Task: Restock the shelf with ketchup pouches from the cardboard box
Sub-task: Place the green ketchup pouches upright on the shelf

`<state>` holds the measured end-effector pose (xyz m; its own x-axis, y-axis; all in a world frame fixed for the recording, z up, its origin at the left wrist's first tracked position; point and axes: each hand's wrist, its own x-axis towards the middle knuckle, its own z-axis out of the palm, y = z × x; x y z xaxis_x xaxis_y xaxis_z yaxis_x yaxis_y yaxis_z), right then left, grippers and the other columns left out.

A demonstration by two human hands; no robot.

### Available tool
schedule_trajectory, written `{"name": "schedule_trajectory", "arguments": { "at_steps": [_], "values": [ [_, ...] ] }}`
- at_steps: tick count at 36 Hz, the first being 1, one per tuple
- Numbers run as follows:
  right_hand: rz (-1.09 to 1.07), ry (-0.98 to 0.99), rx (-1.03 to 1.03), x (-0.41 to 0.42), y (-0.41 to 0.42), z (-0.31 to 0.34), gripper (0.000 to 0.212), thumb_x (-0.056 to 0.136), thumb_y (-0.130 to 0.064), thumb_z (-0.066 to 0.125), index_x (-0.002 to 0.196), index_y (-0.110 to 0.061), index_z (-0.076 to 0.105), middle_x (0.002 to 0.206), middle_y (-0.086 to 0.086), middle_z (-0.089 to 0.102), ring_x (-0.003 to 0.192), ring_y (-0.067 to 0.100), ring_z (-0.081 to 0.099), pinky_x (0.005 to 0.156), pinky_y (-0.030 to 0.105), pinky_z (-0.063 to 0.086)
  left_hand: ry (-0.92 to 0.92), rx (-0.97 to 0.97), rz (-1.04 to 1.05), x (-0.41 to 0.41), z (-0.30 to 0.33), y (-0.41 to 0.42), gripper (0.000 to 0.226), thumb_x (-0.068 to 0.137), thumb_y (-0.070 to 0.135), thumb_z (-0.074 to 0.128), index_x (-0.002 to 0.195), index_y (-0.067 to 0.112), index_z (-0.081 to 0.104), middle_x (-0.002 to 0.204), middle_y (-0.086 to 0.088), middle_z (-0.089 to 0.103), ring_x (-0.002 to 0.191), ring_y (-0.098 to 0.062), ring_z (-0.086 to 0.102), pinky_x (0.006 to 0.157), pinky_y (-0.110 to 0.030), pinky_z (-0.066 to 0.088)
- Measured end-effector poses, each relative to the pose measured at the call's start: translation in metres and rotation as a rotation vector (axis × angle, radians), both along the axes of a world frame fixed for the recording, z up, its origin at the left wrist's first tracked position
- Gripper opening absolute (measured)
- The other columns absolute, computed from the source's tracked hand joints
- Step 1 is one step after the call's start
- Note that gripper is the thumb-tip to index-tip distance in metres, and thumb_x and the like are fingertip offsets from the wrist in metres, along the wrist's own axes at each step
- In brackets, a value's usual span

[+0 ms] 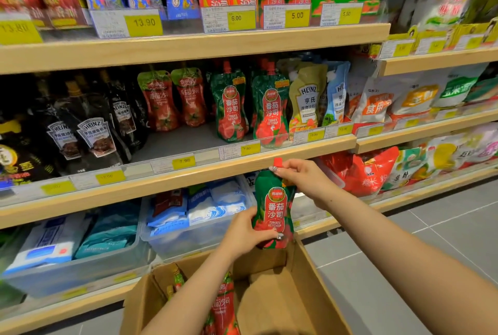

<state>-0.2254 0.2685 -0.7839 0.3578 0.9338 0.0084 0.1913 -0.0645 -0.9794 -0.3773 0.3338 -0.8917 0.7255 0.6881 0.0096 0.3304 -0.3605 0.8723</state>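
Note:
A green and red ketchup pouch [273,206] with a red cap is held upright above the open cardboard box [304,286]. My left hand [246,229] grips its lower left side. My right hand [301,177] pinches its top by the cap. Two matching pouches [252,111] stand on the middle shelf [204,170] just above. More red pouches [225,305] lie inside the box, partly hidden by my left forearm.
Dark Heinz sauce pouches [91,132] and red pouches [172,102] fill the middle shelf's left; a bare gap lies in front of the red ones. Clear bins [188,237] of blue packets sit below. Grey tiled floor [431,240] stretches to the right.

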Motion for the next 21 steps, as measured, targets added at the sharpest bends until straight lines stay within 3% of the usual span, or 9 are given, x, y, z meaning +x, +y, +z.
{"name": "schedule_trajectory", "arguments": {
  "at_steps": [2, 5, 8, 13, 21],
  "values": [
    [0.012, 0.045, 0.028, 0.0, -0.001, -0.004, 0.007, 0.081, -0.024, 0.067, 0.086, -0.019, 0.065, 0.081, -0.003, 0.069, 0.071, 0.007, 0.065, 0.056, 0.017, 0.05, -0.018, 0.008, 0.026, -0.002, 0.003, 0.001, 0.049, 0.067, 0.04, 0.079, 0.109, 0.033, 0.055, 0.094, 0.022, 0.06, 0.084, 0.011, 0.057, 0.063, -0.001, 0.045],
    [0.047, 0.022, -0.054, -0.001, -0.006, -0.021, 0.027, 0.072, -0.031, 0.075, 0.096, -0.033, 0.062, 0.094, -0.009, 0.07, 0.084, 0.005, 0.066, 0.066, 0.023, 0.054, -0.039, 0.014, 0.051, -0.003, 0.006, 0.001, 0.045, 0.069, 0.034, 0.079, 0.108, 0.031, 0.057, 0.094, 0.02, 0.061, 0.084, 0.01, 0.057, 0.066, -0.001, 0.045],
    [0.096, -0.036, -0.143, -0.007, -0.008, -0.038, 0.025, 0.068, -0.029, 0.079, 0.088, -0.031, 0.064, 0.091, -0.01, 0.071, 0.086, 0.007, 0.067, 0.07, 0.021, 0.054, -0.048, 0.04, 0.055, -0.002, 0.008, 0.003, 0.047, 0.071, 0.034, 0.078, 0.113, 0.026, 0.058, 0.098, 0.015, 0.062, 0.087, 0.004, 0.059, 0.066, -0.005, 0.048],
    [0.06, -0.102, -0.055, -0.008, -0.004, -0.039, 0.025, 0.067, -0.023, 0.08, 0.086, -0.031, 0.065, 0.093, -0.006, 0.072, 0.088, 0.008, 0.067, 0.076, 0.025, 0.055, -0.068, 0.071, 0.084, -0.001, 0.012, 0.005, 0.053, 0.07, 0.035, 0.079, 0.118, 0.024, 0.058, 0.102, 0.014, 0.063, 0.091, 0.001, 0.059, 0.069, -0.007, 0.047],
    [0.048, -0.26, -0.025, -0.004, 0.004, -0.03, 0.037, 0.069, -0.02, 0.079, 0.103, -0.012, 0.064, 0.098, 0.003, 0.071, 0.09, 0.015, 0.066, 0.082, 0.037, 0.055, -0.149, 0.122, 0.117, 0.002, 0.036, 0.019, 0.038, 0.065, 0.032, 0.082, 0.097, 0.035, 0.063, 0.083, 0.022, 0.065, 0.084, 0.009, 0.06, 0.066, -0.002, 0.044]
  ]
}}
